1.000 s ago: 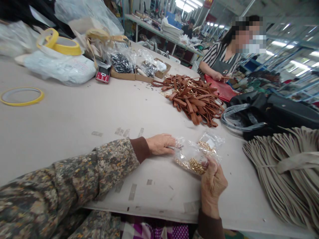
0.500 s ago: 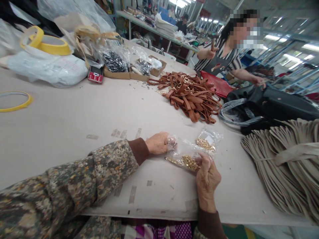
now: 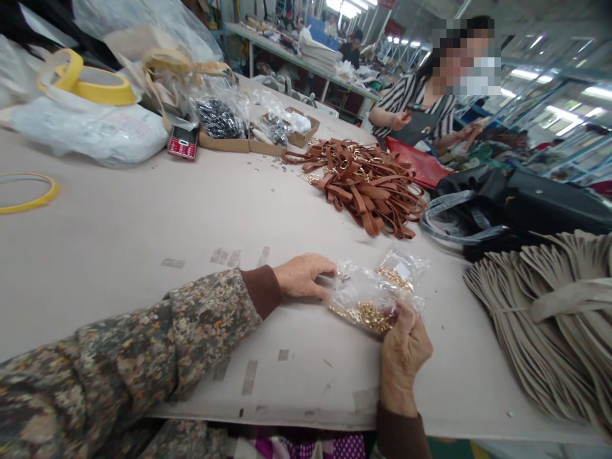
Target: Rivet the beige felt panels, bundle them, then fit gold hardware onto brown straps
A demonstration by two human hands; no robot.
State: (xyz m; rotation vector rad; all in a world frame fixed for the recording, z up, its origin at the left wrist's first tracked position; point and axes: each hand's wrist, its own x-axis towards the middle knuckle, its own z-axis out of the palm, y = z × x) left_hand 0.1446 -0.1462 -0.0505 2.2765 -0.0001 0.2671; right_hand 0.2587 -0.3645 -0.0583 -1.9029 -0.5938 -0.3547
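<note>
A clear plastic bag [image 3: 358, 293] with small gold-coloured metal pieces at its bottom is in front of me, over the table. My right hand [image 3: 406, 344] pinches its right end between thumb and fingers. At the bag's left end is my left hand [image 3: 306, 275], its thumb and fingers apart and not gripping the plastic. Just behind lies a second clear bag [image 3: 400, 268], also with gold-coloured pieces and a white label, partly covered by the first.
Brown straps with gold clasps [image 3: 363, 185] lie heaped beyond the bags. Right are beige strips [image 3: 521, 319] in a bundle and a black bag [image 3: 540, 197]. Yellow tape rolls [image 3: 102, 88], a red phone [image 3: 183, 141] and a cardboard tray [image 3: 224, 144] stand left. A person [image 3: 415, 115] works opposite.
My left hand has let go of the bag's left end and its fingers have spread. The bag has shifted slightly right with my right hand. The person opposite has moved both hands.
</note>
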